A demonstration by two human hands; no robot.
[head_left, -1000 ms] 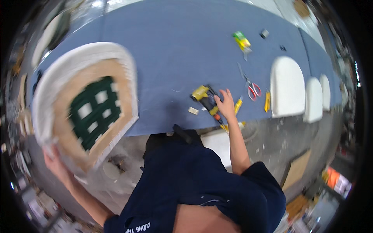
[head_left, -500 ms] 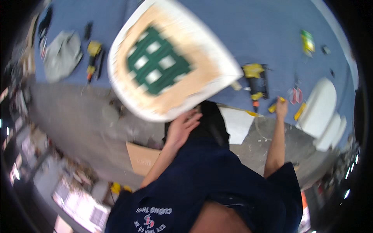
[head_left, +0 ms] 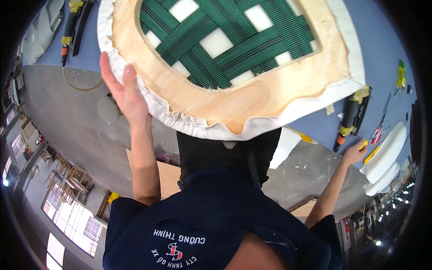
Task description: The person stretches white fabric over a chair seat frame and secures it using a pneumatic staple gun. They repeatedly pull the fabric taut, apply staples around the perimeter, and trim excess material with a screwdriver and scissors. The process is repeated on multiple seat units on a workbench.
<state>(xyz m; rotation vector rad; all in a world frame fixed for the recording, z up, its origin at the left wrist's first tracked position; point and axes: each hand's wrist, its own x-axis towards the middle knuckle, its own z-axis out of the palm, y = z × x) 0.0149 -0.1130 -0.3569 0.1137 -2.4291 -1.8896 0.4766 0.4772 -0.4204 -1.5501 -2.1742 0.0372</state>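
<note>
A chair seat lies underside up, with a pale plywood frame, woven green webbing and white cover fabric gathered round its edge. My left hand grips its near left rim, thumb over the gathered fabric and fingers along the outer side. Off to the right, my right hand is closed around a small yellow tool, mostly hidden in the fist. Beside that hand lie red-handled scissors and another yellow tool.
A yellow-and-black staple gun lies right of the seat on the blue table; another staple gun and grey fabric lie left. White padded pieces sit at the right edge. A green-yellow packet is farther back.
The seat has come closer and fills more of the view. My left hand has moved from near my lap up to its left rim. My right hand stays at the table's right, on the yellow tool.
</note>
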